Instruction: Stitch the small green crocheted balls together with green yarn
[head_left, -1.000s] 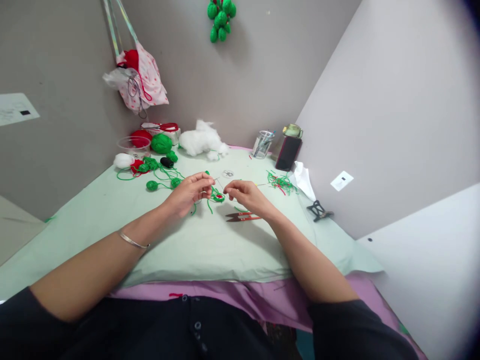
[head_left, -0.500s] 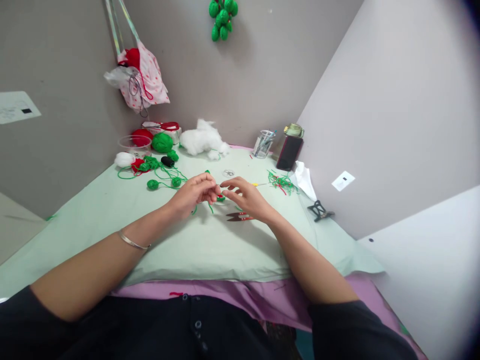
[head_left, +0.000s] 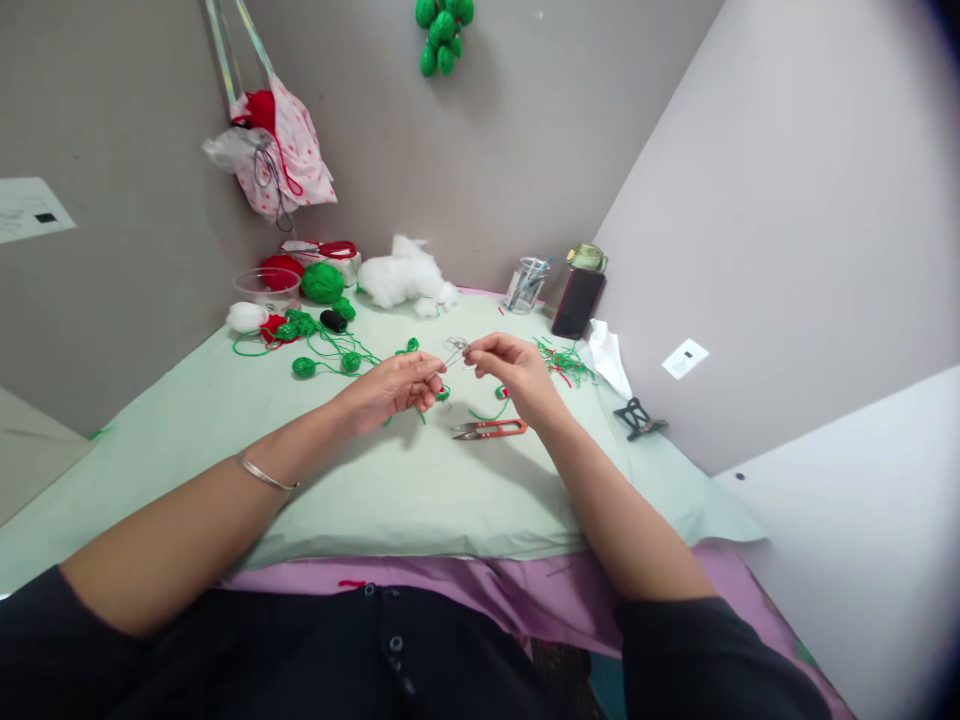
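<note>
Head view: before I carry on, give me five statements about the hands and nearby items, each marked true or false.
1. Neither the left hand nor the right hand holds the orange-handled snips. True.
2. Both hands are empty. False: their fingertips hold a thin thing, too fine to identify.
3. Neither arm wears jewellery. False: the left one wears a bracelet.
4. The white stuffing lies beyond both hands. True.
5. The black spool sits left of the stuffing. True.
</note>
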